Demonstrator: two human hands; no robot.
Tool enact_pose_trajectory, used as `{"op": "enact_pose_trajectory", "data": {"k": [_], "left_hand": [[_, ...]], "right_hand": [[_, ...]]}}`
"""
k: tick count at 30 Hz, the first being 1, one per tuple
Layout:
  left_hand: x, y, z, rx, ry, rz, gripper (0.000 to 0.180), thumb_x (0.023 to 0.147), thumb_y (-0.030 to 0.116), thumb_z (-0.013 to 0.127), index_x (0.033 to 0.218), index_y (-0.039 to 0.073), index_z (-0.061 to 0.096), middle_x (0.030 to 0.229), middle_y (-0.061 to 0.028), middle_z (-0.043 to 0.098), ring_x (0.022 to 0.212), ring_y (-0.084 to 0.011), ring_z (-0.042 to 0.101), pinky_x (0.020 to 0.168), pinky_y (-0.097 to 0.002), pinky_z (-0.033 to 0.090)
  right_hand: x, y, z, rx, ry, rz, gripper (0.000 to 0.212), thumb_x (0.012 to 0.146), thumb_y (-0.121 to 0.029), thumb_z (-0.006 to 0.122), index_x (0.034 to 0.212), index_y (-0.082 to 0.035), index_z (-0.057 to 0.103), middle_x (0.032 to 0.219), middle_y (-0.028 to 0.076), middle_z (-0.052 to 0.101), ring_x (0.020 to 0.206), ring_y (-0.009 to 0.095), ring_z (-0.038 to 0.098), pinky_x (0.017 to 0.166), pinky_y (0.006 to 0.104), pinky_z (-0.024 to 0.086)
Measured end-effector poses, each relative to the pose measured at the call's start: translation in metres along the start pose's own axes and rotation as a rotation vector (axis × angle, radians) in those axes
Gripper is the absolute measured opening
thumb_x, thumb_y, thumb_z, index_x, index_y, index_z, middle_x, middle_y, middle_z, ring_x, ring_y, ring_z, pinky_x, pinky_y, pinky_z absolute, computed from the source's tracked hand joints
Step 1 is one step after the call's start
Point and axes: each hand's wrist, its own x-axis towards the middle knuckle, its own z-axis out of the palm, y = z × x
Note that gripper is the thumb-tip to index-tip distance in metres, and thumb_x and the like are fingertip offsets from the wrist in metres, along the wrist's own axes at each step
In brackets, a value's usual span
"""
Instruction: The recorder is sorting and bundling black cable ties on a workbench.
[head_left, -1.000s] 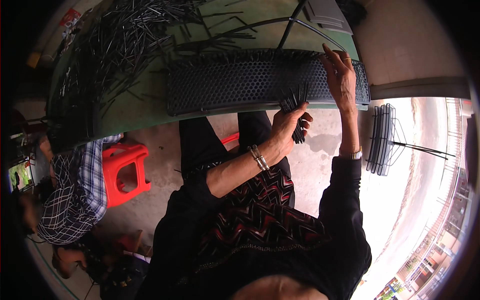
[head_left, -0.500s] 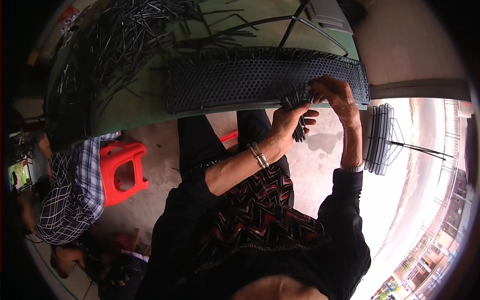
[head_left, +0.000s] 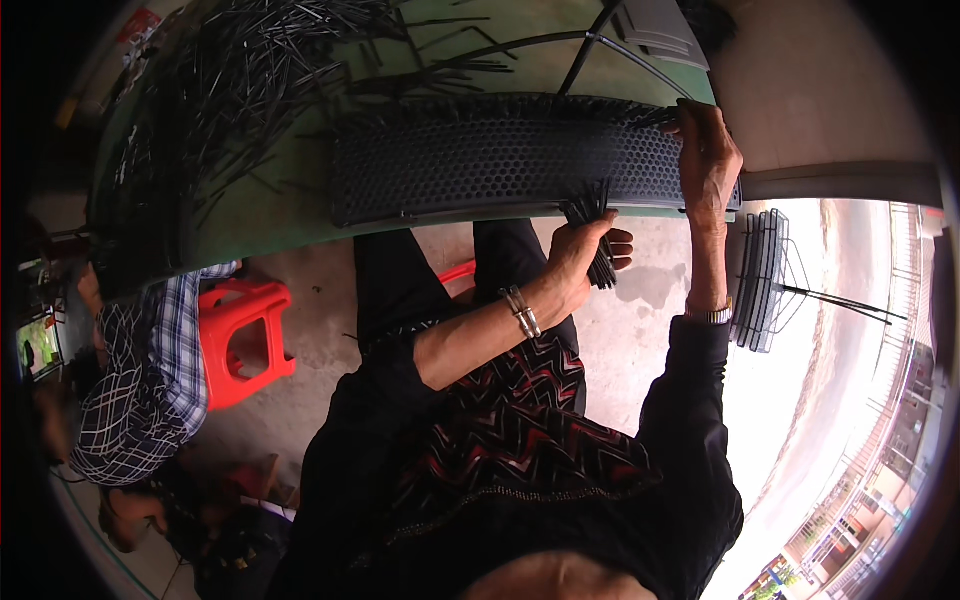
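A long black basket-like piece with perforated mesh sides (head_left: 480, 165) lies along the near edge of the green table. Short black strips stick up in a row along its far edge. My left hand (head_left: 578, 258) is closed round a bundle of thin black strips (head_left: 590, 208), just in front of the mesh. At the right end of the far edge, my right hand (head_left: 710, 165) has its fingers pinched together among the strips there. What sits between those fingertips is hidden.
A large heap of loose black strips (head_left: 250, 80) covers the table's (head_left: 210, 235) left part. Black metal rods (head_left: 575, 65) stand behind the mesh piece, near grey sheets (head_left: 655, 30). A red stool (head_left: 245, 345) and a person in checked cloth (head_left: 140, 400) are at left; a wire rack (head_left: 762, 280) is at right.
My right hand has moved away from the bundle, up and to the right, to the far edge of the mesh piece. My left hand stays nearly in place, still holding the bundle.
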Motion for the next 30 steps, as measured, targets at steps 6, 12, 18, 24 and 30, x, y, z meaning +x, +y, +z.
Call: {"op": "enact_pose_trajectory", "data": {"k": [6,12,18,24,30], "left_hand": [[-0.001,0.001,0.000,0.006,0.061,-0.004,0.017,0.091,0.021,0.063,0.096,0.006,0.059,0.090,-0.0137,0.067,0.082,-0.0209,0.067,0.071,-0.0355,0.059],[-0.008,0.005,0.004,0.038,0.065,-0.025,0.017,0.092,0.022,0.062,0.099,0.007,0.061,0.090,-0.0109,0.066,0.084,-0.0181,0.064,0.069,-0.0382,0.060],[-0.008,0.008,0.005,0.075,0.057,-0.030,0.019,0.094,0.027,0.059,0.103,0.010,0.063,0.091,-0.0101,0.066,0.084,-0.0168,0.063,0.068,-0.0386,0.060],[-0.007,0.009,0.002,0.048,0.048,-0.011,0.022,0.092,0.028,0.061,0.102,0.008,0.061,0.077,-0.0066,0.064,0.066,-0.0142,0.059,0.055,-0.0322,0.054],[-0.006,0.009,0.000,0.036,0.047,0.009,0.023,0.093,0.029,0.061,0.103,0.009,0.062,0.073,-0.0047,0.061,0.060,-0.0121,0.054,0.050,-0.0280,0.045]], "right_hand": [[0.005,0.012,0.010,0.035,-0.041,-0.074,0.014,0.093,-0.004,0.055,0.103,0.000,0.064,0.080,0.008,0.069,0.076,0.013,0.067,0.073,0.0258,0.051],[0.010,0.014,0.006,-0.020,-0.073,-0.089,0.015,0.093,-0.004,0.056,0.105,-0.001,0.064,0.081,0.007,0.069,0.074,0.011,0.066,0.071,0.0238,0.050],[0.017,0.013,0.002,-0.038,-0.148,-0.163,0.017,0.093,-0.004,0.056,0.107,-0.001,0.065,0.082,0.007,0.068,0.075,0.011,0.066,0.070,0.0242,0.049],[0.021,0.013,0.002,0.039,-0.209,-0.170,0.017,0.091,-0.004,0.058,0.105,-0.002,0.067,0.086,0.007,0.069,0.079,0.012,0.067,0.072,0.0247,0.050],[0.013,0.017,0.007,0.003,-0.291,-0.182,0.018,0.089,-0.006,0.062,0.105,-0.005,0.069,0.089,0.006,0.068,0.079,0.016,0.066,0.073,0.0265,0.051]]}}
